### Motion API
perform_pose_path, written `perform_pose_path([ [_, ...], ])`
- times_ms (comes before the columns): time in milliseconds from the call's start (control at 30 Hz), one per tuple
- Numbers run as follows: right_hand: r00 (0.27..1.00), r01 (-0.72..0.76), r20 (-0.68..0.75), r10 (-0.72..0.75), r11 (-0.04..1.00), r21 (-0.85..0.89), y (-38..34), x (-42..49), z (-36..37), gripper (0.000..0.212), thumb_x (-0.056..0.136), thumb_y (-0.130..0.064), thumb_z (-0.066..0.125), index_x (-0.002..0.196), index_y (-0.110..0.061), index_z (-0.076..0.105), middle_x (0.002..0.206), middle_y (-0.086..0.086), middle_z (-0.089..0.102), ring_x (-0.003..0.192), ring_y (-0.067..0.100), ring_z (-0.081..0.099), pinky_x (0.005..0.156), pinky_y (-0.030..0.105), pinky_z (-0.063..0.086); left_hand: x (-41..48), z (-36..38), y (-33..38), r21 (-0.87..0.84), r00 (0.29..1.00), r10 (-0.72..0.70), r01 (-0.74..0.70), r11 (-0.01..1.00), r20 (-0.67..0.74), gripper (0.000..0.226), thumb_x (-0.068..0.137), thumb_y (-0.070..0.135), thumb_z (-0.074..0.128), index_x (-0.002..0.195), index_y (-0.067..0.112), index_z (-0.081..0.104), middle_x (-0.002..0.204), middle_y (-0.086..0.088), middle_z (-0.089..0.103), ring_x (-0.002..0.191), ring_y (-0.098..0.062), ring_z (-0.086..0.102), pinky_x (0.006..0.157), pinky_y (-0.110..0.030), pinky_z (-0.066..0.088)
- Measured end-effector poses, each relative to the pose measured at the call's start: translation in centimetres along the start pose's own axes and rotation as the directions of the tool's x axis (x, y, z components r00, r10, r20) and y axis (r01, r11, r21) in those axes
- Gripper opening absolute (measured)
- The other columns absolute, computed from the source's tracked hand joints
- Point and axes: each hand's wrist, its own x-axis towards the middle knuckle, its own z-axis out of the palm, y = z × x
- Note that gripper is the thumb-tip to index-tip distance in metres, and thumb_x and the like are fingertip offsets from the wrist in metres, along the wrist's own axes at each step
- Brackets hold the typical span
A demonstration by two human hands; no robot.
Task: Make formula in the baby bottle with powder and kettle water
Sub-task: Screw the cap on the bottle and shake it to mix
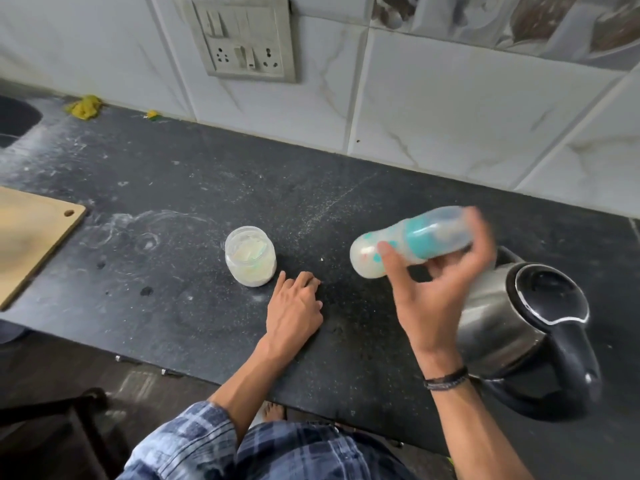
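step: mixing, likely shake
right hand [440, 271]: clamped on baby bottle [412, 242], sideways above counter [173, 202], near kettle [519, 323]
left hand [294, 303]: flat, holding nothing
tip: check cap tight, firm grip

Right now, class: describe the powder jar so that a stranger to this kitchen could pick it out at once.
Start at the dark countertop below the wall sockets. Near its middle, just beyond the left hand resting flat, stands the small clear jar. It alone is upright, squat and holds pale powder; the baby bottle is teal-banded and tilted.
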Motion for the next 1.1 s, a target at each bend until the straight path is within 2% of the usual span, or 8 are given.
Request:
perform_pose_path([
  [100,0.993,0.095,-0.066,-0.093,0.995,0.018,-0.6,0.8,0.0,0.092,0.079,-0.012,0.089,0.145,-0.019,0.026,0.148,0.001,0.032,0.131,0.021,0.052,0.093,0.054,0.059,-0.1,0.2,0.2,-0.003,1.000,-0.008,0.008,1.000,0.014,0.049,0.095,0.027,0.060,0.143,0.020,0.055,0.142,0.005,0.051,0.122,-0.022,0.055,0.125,-0.041,0.008],
  [200,0.995,0.013,0.098,-0.002,0.994,-0.112,0.0,1.0,-0.2,0.089,0.077,-0.025,0.091,0.146,-0.029,0.034,0.142,-0.027,0.045,0.122,0.005,0.059,0.090,0.050,0.060,0.0,0.1,0.0,0.010,1.000,-0.001,0.001,1.000,0.006,0.049,0.095,0.029,0.061,0.142,0.021,0.055,0.142,0.006,0.052,0.122,-0.022,0.056,0.125,-0.042,0.009],
  [367,0.974,0.193,-0.115,-0.196,0.980,-0.040,-2.5,1.2,-0.8,0.101,0.075,-0.007,0.090,0.144,-0.002,0.016,0.144,0.005,0.027,0.136,0.001,0.043,0.103,0.041,0.053,-0.3,0.1,0.3,0.006,1.000,-0.004,0.004,1.000,0.011,0.049,0.095,0.028,0.060,0.143,0.020,0.055,0.143,0.006,0.051,0.121,-0.021,0.056,0.125,-0.041,0.008],
  [500,0.991,0.022,0.135,-0.002,0.989,-0.148,0.1,0.3,0.2,0.089,0.078,-0.029,0.089,0.147,-0.031,0.033,0.144,-0.007,0.050,0.127,0.014,0.059,0.095,0.049,0.058,0.0,-0.2,0.1,0.017,1.000,0.002,-0.002,1.000,0.015,0.049,0.095,0.030,0.059,0.143,0.021,0.054,0.142,0.007,0.050,0.122,-0.020,0.055,0.125,-0.042,0.007],
  [667,0.980,0.160,-0.122,-0.158,0.987,0.001,-1.4,0.2,-0.5,0.096,0.079,-0.011,0.086,0.146,-0.023,0.019,0.150,-0.006,0.031,0.132,0.012,0.049,0.097,0.050,0.057,-0.2,0.5,0.2,0.005,1.000,-0.015,0.015,1.000,0.008,0.049,0.096,0.029,0.059,0.143,0.021,0.054,0.141,0.008,0.050,0.121,-0.020,0.055,0.125,-0.040,0.007],
  [800,0.996,-0.027,0.085,0.037,0.993,-0.114,0.8,-0.1,0.3,0.088,0.078,-0.024,0.089,0.146,-0.039,0.034,0.147,-0.024,0.046,0.128,0.005,0.056,0.095,0.048,0.058,0.1,0.4,0.0,0.026,1.000,-0.021,0.020,0.999,0.023,0.049,0.096,0.030,0.059,0.144,0.022,0.053,0.143,0.008,0.050,0.124,-0.020,0.054,0.126,-0.042,0.008],
  [1000,0.984,0.127,-0.132,-0.120,0.991,0.051,-1.6,0.0,-0.1,0.091,0.081,-0.016,0.084,0.144,-0.018,0.018,0.147,-0.008,0.031,0.131,0.009,0.048,0.097,0.047,0.058,-0.2,0.6,0.2,0.001,1.000,-0.018,0.018,1.000,0.003,0.049,0.095,0.028,0.059,0.143,0.021,0.054,0.142,0.008,0.050,0.122,-0.020,0.055,0.125,-0.041,0.007],
  [1100,0.994,-0.005,0.104,0.012,0.998,-0.066,-0.4,-0.2,0.3,0.089,0.080,-0.022,0.088,0.148,-0.030,0.032,0.145,-0.012,0.047,0.127,0.013,0.057,0.092,0.053,0.058,0.0,0.2,0.0,0.005,0.999,-0.024,0.024,1.000,0.021,0.049,0.096,0.029,0.058,0.144,0.022,0.053,0.143,0.008,0.049,0.124,-0.020,0.054,0.125,-0.041,0.007],
])
